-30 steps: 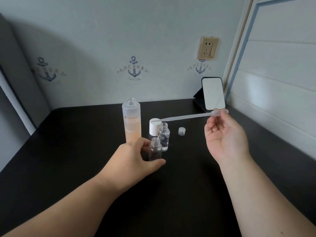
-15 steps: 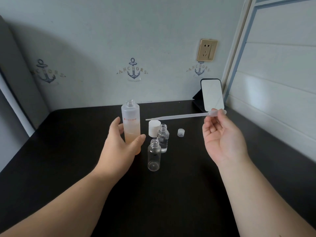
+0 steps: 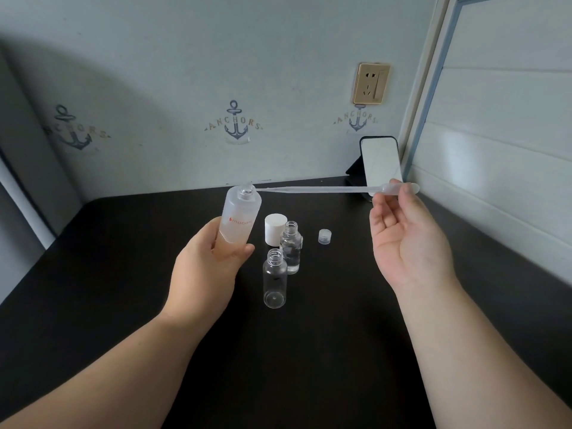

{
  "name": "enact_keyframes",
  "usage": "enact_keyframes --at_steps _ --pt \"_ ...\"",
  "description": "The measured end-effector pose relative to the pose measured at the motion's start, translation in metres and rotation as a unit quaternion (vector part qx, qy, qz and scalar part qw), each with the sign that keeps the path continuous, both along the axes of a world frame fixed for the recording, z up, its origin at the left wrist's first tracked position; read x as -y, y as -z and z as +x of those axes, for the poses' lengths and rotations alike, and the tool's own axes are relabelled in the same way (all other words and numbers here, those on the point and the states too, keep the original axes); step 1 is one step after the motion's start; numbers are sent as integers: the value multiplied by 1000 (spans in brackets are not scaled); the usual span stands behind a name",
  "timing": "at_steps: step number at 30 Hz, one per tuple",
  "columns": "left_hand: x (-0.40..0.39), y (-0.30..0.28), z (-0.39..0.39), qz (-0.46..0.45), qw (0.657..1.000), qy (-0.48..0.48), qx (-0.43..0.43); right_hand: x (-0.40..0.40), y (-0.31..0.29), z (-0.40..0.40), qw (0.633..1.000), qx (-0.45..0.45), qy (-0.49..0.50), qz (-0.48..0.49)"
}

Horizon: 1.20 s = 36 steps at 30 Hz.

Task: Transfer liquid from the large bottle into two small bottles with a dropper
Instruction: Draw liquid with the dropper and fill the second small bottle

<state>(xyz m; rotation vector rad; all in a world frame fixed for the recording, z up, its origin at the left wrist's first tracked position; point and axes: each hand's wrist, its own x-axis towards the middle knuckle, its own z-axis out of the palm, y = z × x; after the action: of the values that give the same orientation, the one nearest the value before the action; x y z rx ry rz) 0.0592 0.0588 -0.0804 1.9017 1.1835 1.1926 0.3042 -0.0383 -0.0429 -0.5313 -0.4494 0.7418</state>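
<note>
Two hands are up over the black desk (image 3: pixel 123 274), well apart from each other. My left hand (image 3: pixel 204 270) now grips the large frosted bottle (image 3: pixel 238 218) round its lower half; half a second ago that hand was only closing on it while it stood upright on the desk. It is lifted now and tilted, its open neck leaning toward one o'clock. My right hand (image 3: pixel 405 239) pinches the bulb of the clear plastic dropper (image 3: pixel 325 189) between thumb and fingertips, palm turned up, much as before. What differs is the tip: it hung in the air right of the bottle a moment ago, and now it meets the bottle's mouth. Whether it is inside the neck I cannot tell.

Nearest me, at six o'clock from the tilted bottle, the empty small bottle (image 3: pixel 274 278) stands uncapped where it was. Just beyond it, touching or nearly so, the second small bottle (image 3: pixel 291 247) holds some clear liquid. The white cap (image 3: pixel 275 229) sits just behind that at eleven o'clock, and the small clear cap (image 3: pixel 324 236) lies apart at three o'clock. Farther back, at the wall, the phone (image 3: pixel 382 164) leans on its stand, unmoved.
</note>
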Motion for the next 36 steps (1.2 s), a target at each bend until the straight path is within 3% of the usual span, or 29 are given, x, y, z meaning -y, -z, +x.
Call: enact_keyframes --at_steps 13,23,36 --pt "-7 5 -2 40 997 -43 -58 2 1 5 996 78 32 -17" --pt "-6 7 -2 93 990 -45 -91 5 -2 1 992 87 44 -82" --pt "-3 10 0 119 987 -26 -109 1 2 -24 964 249 -46 -75"
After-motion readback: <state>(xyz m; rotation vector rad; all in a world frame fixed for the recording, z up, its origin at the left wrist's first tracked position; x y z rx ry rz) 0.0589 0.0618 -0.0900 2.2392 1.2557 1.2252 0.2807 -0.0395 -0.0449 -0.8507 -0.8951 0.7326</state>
